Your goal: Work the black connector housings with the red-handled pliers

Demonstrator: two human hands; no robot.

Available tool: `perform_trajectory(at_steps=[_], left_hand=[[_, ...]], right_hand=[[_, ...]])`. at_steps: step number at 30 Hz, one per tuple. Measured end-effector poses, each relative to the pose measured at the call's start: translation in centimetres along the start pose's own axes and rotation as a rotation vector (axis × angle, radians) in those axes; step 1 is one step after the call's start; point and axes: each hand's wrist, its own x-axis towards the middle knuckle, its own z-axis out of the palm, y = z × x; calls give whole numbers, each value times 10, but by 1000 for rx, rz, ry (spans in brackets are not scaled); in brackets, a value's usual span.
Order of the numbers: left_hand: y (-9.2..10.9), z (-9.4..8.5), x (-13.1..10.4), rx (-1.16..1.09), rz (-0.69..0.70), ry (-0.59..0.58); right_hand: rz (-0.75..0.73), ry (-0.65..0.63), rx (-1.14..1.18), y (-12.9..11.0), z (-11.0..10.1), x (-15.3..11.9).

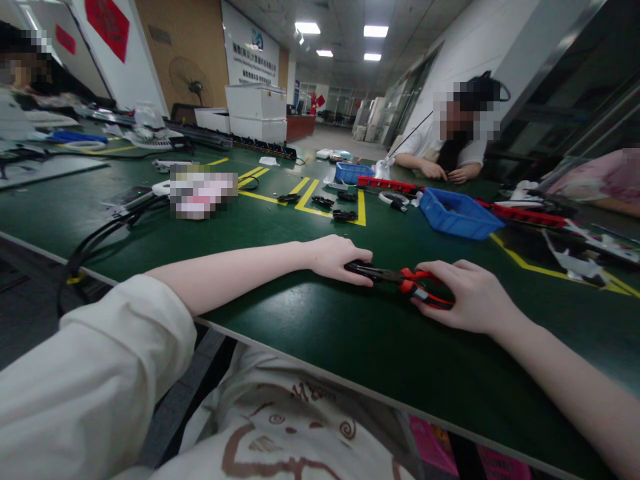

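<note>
My right hand (470,293) is wrapped round the red handles of a pair of pliers (423,283). The long dark jaws point left, toward my left hand (340,260). Between the thumb and fingers of that hand is a small black part (356,268), mostly covered, and the plier tips meet it. I cannot tell whether the jaws grip the part or only touch it. Beyond my hands, several small black parts lie on the green table, among them one black piece (345,215) within a yellow tape outline (363,207).
A blue bin (460,213) stands right of centre, with a smaller blue tray (353,173) behind it. Red strips (387,185) lie near them. Black cables (115,227) run over the table's left edge. A co-worker (450,147) sits across the table; other people are at both sides.
</note>
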Motion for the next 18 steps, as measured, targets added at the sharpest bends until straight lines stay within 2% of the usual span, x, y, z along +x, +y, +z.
perform_trajectory(at_steps=[9, 18], left_hand=[[2, -2, 0, -15, -33, -12], [2, 0, 1, 2, -66, -14]], right_hand=[[114, -122, 102, -4, -2, 0], [261, -316, 254, -4, -7, 4]])
